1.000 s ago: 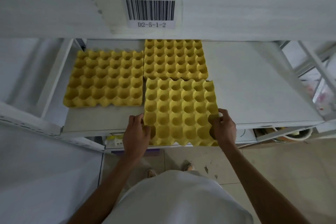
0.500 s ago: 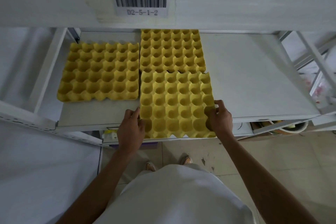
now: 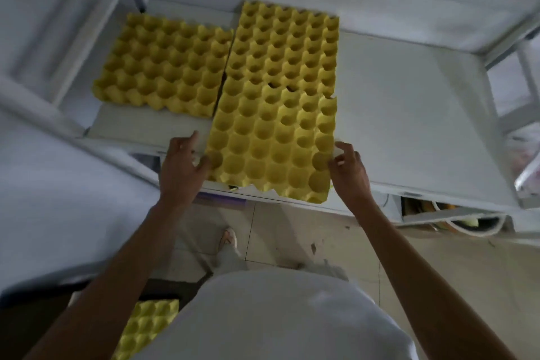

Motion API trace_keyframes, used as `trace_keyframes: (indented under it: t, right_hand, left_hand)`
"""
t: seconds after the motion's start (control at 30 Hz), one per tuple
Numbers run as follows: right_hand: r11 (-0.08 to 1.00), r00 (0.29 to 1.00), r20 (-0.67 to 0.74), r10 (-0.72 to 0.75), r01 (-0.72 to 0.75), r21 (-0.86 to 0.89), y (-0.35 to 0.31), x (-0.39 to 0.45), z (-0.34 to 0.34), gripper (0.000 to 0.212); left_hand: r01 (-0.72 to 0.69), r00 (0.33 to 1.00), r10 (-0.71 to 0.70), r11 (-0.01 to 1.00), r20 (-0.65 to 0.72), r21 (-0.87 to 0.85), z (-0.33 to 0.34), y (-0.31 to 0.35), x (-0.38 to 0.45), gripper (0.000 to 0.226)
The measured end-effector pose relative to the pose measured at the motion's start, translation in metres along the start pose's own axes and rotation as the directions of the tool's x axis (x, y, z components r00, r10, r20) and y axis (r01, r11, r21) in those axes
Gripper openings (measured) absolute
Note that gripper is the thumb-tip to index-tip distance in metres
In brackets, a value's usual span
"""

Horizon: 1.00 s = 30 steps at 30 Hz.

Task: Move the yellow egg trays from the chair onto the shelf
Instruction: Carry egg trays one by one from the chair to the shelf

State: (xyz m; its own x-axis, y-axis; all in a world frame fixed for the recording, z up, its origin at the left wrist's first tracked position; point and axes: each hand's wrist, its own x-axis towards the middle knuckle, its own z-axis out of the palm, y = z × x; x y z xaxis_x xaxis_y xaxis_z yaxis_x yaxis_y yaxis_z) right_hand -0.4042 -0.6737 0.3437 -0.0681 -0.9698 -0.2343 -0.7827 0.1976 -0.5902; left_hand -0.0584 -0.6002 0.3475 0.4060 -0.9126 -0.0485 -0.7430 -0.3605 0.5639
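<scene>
Three yellow egg trays lay cup-side up on the white shelf (image 3: pixel 409 114): a back-left tray (image 3: pixel 163 64), a back tray (image 3: pixel 287 47) and a front tray (image 3: pixel 271 149), its long axis running front to back, near edge overhanging. A fourth tray (image 3: pixel 146 327) sat below. The left hand (image 3: pixel 181 166) and right hand (image 3: pixel 349 169) touched the front tray's sides, fingers loosely curled, not clamped.

A yellow egg tray (image 3: pixel 146 327) at bottom left is half hidden behind the person's white shirt (image 3: pixel 277 318).
</scene>
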Motion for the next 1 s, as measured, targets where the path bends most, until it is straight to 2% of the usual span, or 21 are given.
trace_keyframes:
  t: [0.1,0.17,0.23,0.33,0.4,0.5,0.57,0.73,0.83,1.0]
  right_hand:
    - [0.962,0.962,-0.046,-0.267,0.264,-0.074,0.012,0.001,-0.02,0.057]
    - [0.879,0.88,-0.071,-0.47,0.46,-0.124,0.012,-0.004,-0.033,0.06]
    - [0.766,0.764,-0.066,-0.642,0.633,-0.112,0.011,-0.024,-0.042,0.058]
    - [0.603,0.608,0.091,-0.789,0.794,-0.081,0.02,-0.068,-0.051,0.057]
    - [0.517,0.505,0.228,-0.832,0.856,-0.009,0.033,-0.102,-0.055,0.057]
    - [0.437,0.367,0.403,-0.838,0.894,0.095,0.049,-0.142,-0.045,0.06]
    - [0.395,0.276,0.529,-0.803,0.91,0.124,0.058,-0.167,-0.031,0.061]
    - [0.249,0.071,0.742,-0.666,0.959,0.132,0.092,-0.236,-0.012,0.058]
    - [0.159,-0.064,0.8,-0.597,0.968,0.195,0.113,-0.276,-0.011,0.057]
    - [0.045,-0.185,0.844,-0.503,0.97,0.239,0.161,-0.335,-0.021,0.06]
  left_hand:
    - [0.109,0.984,-0.112,0.994,-0.138,-0.027,-0.005,0.008,-0.042,0.06]
    - [0.199,0.948,-0.211,0.977,-0.237,-0.072,0.0,0.017,-0.083,0.055]
    - [0.266,0.91,-0.299,0.953,-0.289,-0.147,0.015,0.029,-0.132,0.052]
    - [0.415,0.855,-0.456,0.887,-0.247,-0.203,0.041,0.057,-0.21,0.06]
    - [0.453,0.843,-0.483,0.874,-0.238,-0.175,0.061,0.075,-0.27,0.061]
    - [0.483,0.843,-0.495,0.869,-0.208,-0.11,0.08,0.093,-0.345,0.065]
    - [0.515,0.817,-0.529,0.849,-0.229,-0.12,0.092,0.093,-0.388,0.065]
    - [0.667,0.666,-0.683,0.725,-0.301,-0.169,0.125,0.11,-0.497,0.058]
    - [0.749,0.544,-0.773,0.623,-0.324,-0.228,0.141,0.132,-0.559,0.059]
    - [0.852,0.399,-0.883,0.457,-0.247,-0.256,0.174,0.168,-0.653,0.068]
